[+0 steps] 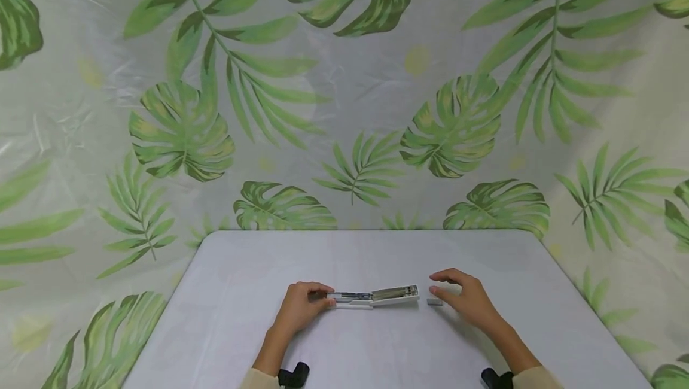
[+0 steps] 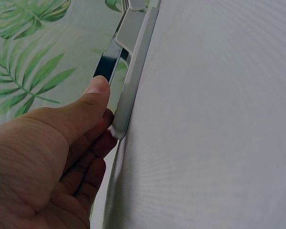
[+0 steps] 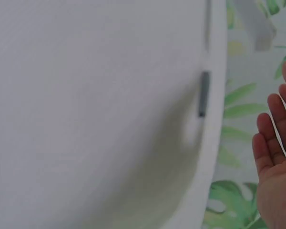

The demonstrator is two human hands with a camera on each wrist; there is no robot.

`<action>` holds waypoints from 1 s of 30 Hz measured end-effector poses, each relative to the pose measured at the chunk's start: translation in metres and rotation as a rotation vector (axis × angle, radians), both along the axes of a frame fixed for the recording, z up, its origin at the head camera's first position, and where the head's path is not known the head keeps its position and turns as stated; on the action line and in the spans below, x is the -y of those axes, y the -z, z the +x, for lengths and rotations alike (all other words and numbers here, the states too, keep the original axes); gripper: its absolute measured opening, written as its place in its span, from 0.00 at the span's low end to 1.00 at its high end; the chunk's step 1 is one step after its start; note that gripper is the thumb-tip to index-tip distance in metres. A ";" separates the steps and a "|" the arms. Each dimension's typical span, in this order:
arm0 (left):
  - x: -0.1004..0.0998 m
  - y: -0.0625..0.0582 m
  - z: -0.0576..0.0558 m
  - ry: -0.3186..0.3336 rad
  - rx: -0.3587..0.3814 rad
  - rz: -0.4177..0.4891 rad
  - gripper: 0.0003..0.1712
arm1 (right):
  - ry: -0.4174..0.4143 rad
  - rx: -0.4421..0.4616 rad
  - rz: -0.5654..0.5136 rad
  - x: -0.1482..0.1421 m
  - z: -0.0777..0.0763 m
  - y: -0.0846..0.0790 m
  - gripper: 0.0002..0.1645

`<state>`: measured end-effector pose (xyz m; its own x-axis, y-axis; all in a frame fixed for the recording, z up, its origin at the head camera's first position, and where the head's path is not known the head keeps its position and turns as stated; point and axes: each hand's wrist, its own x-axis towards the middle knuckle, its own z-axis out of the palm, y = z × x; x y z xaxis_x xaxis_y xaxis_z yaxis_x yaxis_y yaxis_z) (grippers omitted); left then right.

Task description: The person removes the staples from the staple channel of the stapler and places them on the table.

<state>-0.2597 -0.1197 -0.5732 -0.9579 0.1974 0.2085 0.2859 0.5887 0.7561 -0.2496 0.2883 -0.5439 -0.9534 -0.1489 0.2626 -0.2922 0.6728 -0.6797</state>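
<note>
Governing relation: the grey strip point(image 1: 434, 301), apparently staples, lies on the desk point(image 1: 377, 347) just below the right thumb tip in the head view; its long axis runs roughly left to right, across the gap between thumb and forefinger; the right hand point(image 1: 469, 300) is clearly the nearer, with thumb and forefinger spread apart and nothing between them; contact with the strip is not seen, and how high the fingers stand over it cannot be told.

The opened stapler point(image 1: 395, 295) extends from the left fingers towards the right ones, its far end stopping short of them and near the strip; the left hand point(image 1: 301, 306) pinches its near end between thumb and fingers.

Markings: no brand, label or writing can be read on stapler or strip; the right wrist view is blurred.
</note>
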 end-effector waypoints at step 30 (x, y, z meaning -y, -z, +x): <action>0.003 0.002 -0.004 0.017 -0.033 -0.011 0.12 | -0.259 0.047 -0.158 0.164 -0.020 0.000 0.17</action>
